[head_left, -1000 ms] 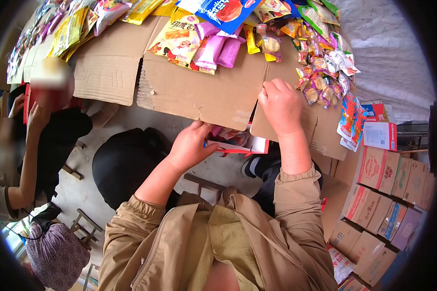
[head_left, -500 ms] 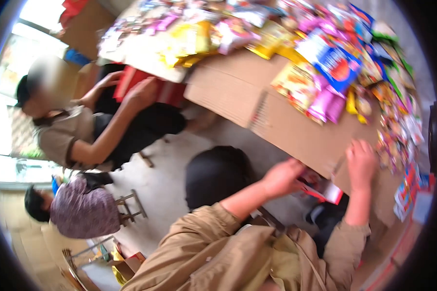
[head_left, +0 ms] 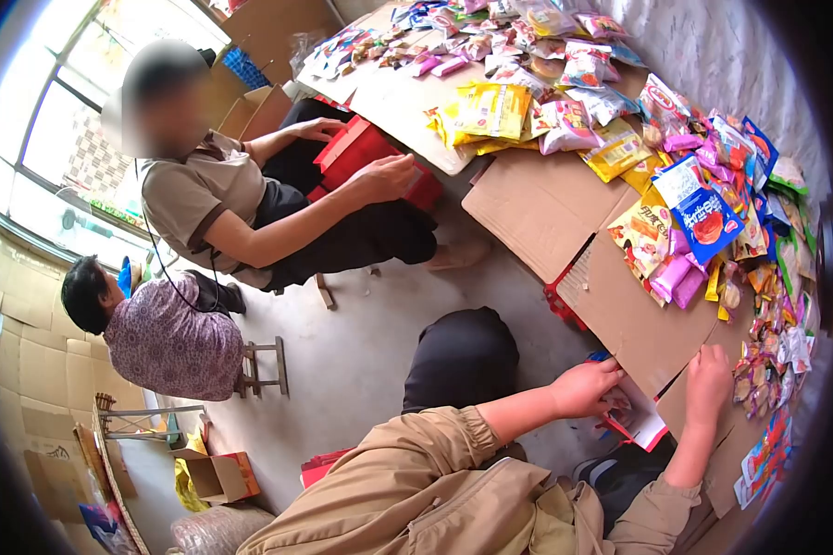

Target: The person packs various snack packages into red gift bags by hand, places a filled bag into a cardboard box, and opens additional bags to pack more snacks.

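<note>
My left hand (head_left: 587, 389) is over the open top of a red box with a white inner flap (head_left: 646, 427), below the table edge. Its fingers are curled but apart, and nothing shows in them. My right hand (head_left: 709, 377) is closed at the edge of the cardboard sheet (head_left: 625, 287); whatever its fingers may hold is hidden. Beyond the hands lie a blue snack packet (head_left: 708, 225), purple packets (head_left: 677, 280) and a cream-and-red packet (head_left: 640, 242). Small wrapped snacks (head_left: 764, 356) are heaped to the right of my right hand.
A co-worker (head_left: 241, 203) sits across on the left, hands at a red box (head_left: 356, 148). Another person in a patterned top (head_left: 176, 347) sits further back near a wooden stool (head_left: 267, 365). Yellow packets (head_left: 491, 111) lie at the table's far side. An open carton (head_left: 217, 476) stands on the floor.
The view has swung, so the table and people appear further right and sharper. My left hand stays by the red box and my right at the cardboard edge. The co-worker's hands remain around their red box.
</note>
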Demonstrator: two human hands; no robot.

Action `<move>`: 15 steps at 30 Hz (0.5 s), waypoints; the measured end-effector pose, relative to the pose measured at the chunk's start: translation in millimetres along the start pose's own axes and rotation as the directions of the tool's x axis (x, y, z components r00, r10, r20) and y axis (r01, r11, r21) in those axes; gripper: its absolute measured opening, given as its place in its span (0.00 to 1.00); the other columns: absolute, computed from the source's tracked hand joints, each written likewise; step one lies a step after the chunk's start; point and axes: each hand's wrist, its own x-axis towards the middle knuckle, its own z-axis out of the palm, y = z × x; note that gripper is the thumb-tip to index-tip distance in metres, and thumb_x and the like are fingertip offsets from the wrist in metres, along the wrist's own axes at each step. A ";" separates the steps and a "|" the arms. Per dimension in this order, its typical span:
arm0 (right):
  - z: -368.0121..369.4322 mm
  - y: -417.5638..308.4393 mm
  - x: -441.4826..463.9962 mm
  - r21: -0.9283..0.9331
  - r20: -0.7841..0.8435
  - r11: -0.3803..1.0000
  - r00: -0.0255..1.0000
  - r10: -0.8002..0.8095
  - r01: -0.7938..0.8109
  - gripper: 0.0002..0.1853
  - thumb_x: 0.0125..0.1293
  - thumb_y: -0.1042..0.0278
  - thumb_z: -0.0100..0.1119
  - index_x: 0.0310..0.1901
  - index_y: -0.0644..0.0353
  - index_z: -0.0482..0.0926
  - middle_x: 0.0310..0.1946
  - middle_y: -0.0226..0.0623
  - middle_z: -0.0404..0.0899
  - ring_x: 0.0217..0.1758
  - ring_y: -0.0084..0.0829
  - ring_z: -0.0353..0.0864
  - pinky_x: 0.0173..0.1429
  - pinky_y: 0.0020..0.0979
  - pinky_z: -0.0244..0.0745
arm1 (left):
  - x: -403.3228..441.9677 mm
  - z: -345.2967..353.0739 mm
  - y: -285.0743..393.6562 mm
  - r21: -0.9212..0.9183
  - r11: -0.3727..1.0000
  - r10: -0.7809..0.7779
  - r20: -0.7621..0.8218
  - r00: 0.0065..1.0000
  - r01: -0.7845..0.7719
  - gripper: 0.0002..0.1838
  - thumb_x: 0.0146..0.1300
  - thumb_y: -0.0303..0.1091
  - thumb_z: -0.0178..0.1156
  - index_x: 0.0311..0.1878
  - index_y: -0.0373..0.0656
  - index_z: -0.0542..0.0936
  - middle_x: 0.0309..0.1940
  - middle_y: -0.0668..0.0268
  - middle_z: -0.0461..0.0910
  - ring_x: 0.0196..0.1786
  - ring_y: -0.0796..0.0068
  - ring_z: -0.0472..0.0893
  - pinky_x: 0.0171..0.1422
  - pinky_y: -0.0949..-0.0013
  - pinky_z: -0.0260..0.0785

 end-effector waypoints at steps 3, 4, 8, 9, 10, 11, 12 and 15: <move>4.5 4.9 -0.3 -0.035 0.046 0.999 0.999 -0.022 0.024 0.03 0.63 0.75 0.64 0.36 0.63 0.80 0.35 0.44 0.78 0.43 0.49 0.82 0.46 0.47 0.79 | 1.3 -0.1 3.6 0.001 1.000 0.001 -0.006 1.000 -0.001 0.31 0.50 0.32 0.73 0.59 0.35 0.77 0.59 0.51 0.76 0.57 0.46 0.81 0.60 0.50 0.78; 5.2 4.5 -0.3 -0.035 0.043 0.999 0.999 -0.021 0.022 0.03 0.63 0.75 0.64 0.36 0.63 0.80 0.35 0.44 0.78 0.43 0.49 0.82 0.46 0.47 0.79 | 1.6 0.6 3.0 -0.001 1.000 -0.004 -0.004 1.000 0.004 0.30 0.50 0.32 0.73 0.58 0.35 0.77 0.59 0.51 0.76 0.57 0.46 0.82 0.60 0.50 0.78; 12.3 7.6 0.4 -0.073 0.039 0.997 0.999 -0.036 0.038 0.03 0.63 0.75 0.64 0.33 0.63 0.80 0.35 0.44 0.78 0.42 0.48 0.82 0.45 0.47 0.80 | 2.1 3.3 1.3 0.021 1.000 0.000 0.000 1.000 0.000 0.30 0.50 0.33 0.73 0.58 0.35 0.77 0.57 0.51 0.76 0.56 0.46 0.82 0.59 0.50 0.78; 15.1 9.2 0.2 -0.074 0.036 0.996 0.998 -0.043 0.045 0.03 0.63 0.75 0.64 0.33 0.63 0.79 0.35 0.44 0.78 0.42 0.48 0.82 0.45 0.47 0.80 | 1.8 3.9 1.9 0.023 1.000 0.000 -0.009 1.000 0.000 0.29 0.51 0.33 0.73 0.57 0.35 0.77 0.57 0.51 0.76 0.55 0.45 0.82 0.58 0.50 0.79; 16.8 9.5 -0.1 -0.072 0.035 0.996 0.999 -0.041 0.043 0.03 0.63 0.75 0.64 0.33 0.63 0.79 0.35 0.44 0.78 0.42 0.48 0.82 0.45 0.47 0.80 | 1.8 4.3 2.3 0.026 1.000 0.001 -0.017 1.000 0.000 0.29 0.51 0.34 0.73 0.57 0.36 0.78 0.56 0.51 0.76 0.55 0.45 0.82 0.58 0.50 0.79; 18.1 9.1 -0.2 -0.075 0.022 0.996 0.999 -0.038 0.039 0.03 0.63 0.76 0.64 0.32 0.63 0.79 0.35 0.44 0.78 0.42 0.49 0.82 0.44 0.48 0.80 | 2.0 4.2 2.1 0.029 1.000 0.000 -0.016 1.000 0.000 0.29 0.51 0.34 0.73 0.57 0.36 0.78 0.56 0.51 0.76 0.55 0.45 0.82 0.58 0.50 0.79; 18.6 8.5 0.0 -0.079 0.009 0.996 0.999 -0.035 0.035 0.03 0.63 0.76 0.63 0.32 0.62 0.78 0.35 0.45 0.78 0.42 0.49 0.82 0.44 0.49 0.80 | 2.1 4.1 2.0 0.023 1.000 -0.008 -0.013 1.000 0.008 0.29 0.51 0.34 0.72 0.57 0.36 0.77 0.56 0.50 0.76 0.55 0.45 0.82 0.58 0.50 0.79; 12.3 4.8 0.1 -0.028 -0.015 0.999 0.999 -0.040 0.040 0.04 0.62 0.76 0.64 0.32 0.62 0.78 0.34 0.45 0.77 0.42 0.49 0.82 0.44 0.49 0.79 | 2.8 5.9 1.4 0.018 1.000 -0.009 -0.013 1.000 0.009 0.30 0.51 0.34 0.72 0.58 0.36 0.77 0.56 0.50 0.77 0.55 0.44 0.82 0.58 0.50 0.79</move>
